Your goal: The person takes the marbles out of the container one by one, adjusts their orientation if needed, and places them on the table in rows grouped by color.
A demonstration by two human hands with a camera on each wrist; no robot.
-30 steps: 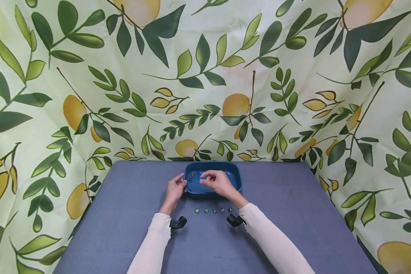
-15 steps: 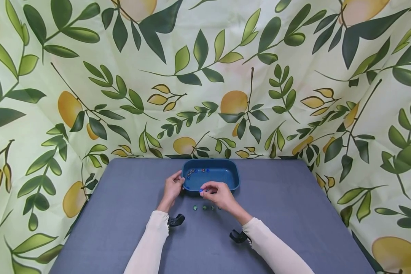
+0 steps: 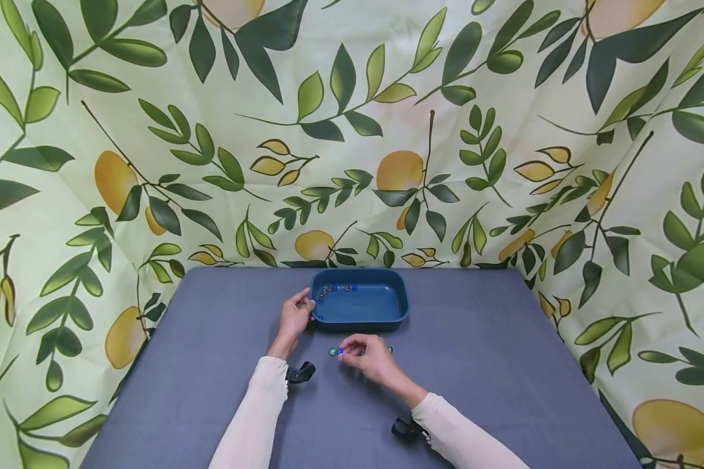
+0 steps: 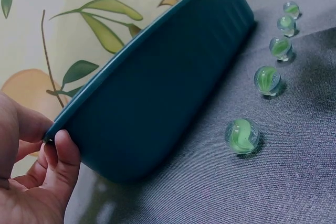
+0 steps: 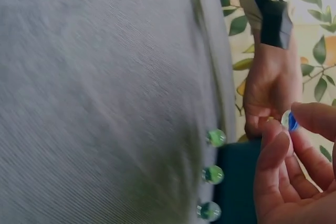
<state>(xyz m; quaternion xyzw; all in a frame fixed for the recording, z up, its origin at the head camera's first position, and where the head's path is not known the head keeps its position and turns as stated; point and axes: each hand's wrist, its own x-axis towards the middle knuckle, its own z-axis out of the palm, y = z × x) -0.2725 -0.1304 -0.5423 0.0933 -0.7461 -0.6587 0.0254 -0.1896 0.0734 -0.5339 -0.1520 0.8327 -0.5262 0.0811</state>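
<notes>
— What is the right hand (image 3: 368, 355) doing?

— It pinches a blue marble (image 5: 289, 121) between thumb and fingertips, low over the grey tablecloth (image 3: 493, 365), just in front of the teal tray (image 3: 359, 318). The other fingers curl loosely under it.

— And the left hand (image 3: 295, 318)?

— It grips the tray at its left end: the thumb lies along the rim and the fingers wrap the outer wall, as the left wrist view shows (image 4: 37, 182). The tray sits flat on the cloth.

— Where are the rest of the marbles?

— A row of green marbles (image 4: 268, 80) lies on the cloth along the tray's near wall, close to it but not touching, each a little apart from the next. The left wrist view shows five of them; in the head view the right hand covers most of the row, and only a green one (image 3: 332, 352) at its left end and a sliver at the right show. Inside the tray a cluster of mixed marbles (image 3: 328, 291) sits in the far left corner.

— Anything else around?

— A leaf-and-lemon printed backdrop (image 3: 352, 130) hangs behind and beside the table. Both arms wear pale sleeves (image 3: 258, 417), with a black camera mount (image 3: 300, 373) at each wrist.
</notes>
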